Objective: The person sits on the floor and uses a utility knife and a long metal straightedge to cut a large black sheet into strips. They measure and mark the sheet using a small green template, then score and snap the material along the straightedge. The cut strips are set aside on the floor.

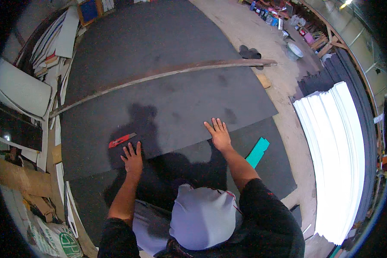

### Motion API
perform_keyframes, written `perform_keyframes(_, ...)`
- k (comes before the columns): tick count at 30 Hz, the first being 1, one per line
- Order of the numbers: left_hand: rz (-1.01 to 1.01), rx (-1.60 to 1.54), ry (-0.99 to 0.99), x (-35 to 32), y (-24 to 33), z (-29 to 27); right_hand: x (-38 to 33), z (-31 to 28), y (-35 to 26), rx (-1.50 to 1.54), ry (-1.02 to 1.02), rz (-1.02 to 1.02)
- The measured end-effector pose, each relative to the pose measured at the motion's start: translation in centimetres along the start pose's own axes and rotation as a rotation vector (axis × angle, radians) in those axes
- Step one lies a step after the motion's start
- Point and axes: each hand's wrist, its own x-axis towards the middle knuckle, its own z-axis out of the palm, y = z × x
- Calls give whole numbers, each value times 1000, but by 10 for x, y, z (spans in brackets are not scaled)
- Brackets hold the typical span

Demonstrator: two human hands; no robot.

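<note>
A large dark grey sheet (180,116) lies over another dark sheet (262,129), its near edge running slantwise below my hands. My left hand (132,161) rests on the upper sheet close to that edge, fingers spread. Just beyond its fingertips lies a red utility knife (118,141) with its blade out, not held. Farther right, my right hand (220,136) presses flat on the same sheet, fingers stretched out and holding nothing. A teal strip with a notched end (257,151) lies on the lower sheet, right of my right forearm.
A long narrow bar (167,74) crosses the sheet beyond my hands. White sheets (333,159) are stacked at the right, beside dark ones (352,81). Boards and offcuts (58,43) line the left side. Dark footwear (250,52) sits near the bar's right end.
</note>
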Motion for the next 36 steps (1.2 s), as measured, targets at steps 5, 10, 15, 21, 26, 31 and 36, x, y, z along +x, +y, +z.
perform_keyframes(5,-13,-27,-33,4,-10,-3,10,-3,-8,-33,-36,5)
perform_keyframes(10,-21,-12,-14,6,-17,-3,17,-17,-15,-6,-66,-3)
perform_keyframes(15,6,-22,-9,-6,-12,3,-6,-9,-10,-55,3,-14)
perform_keyframes(21,-15,-22,-36,-5,-13,6,-12,-18,-15,31,4,16)
perform_keyframes(26,-12,5,-15,-8,-11,17,-16,-8,-13,-2,67,37)
perform_keyframes(31,-41,23,-9,-5,-15,19,-13,-18,-24,42,17,46)
perform_keyframes(36,155,-115,-165,-37,40,-21,-64,7,-14,158,130,461)
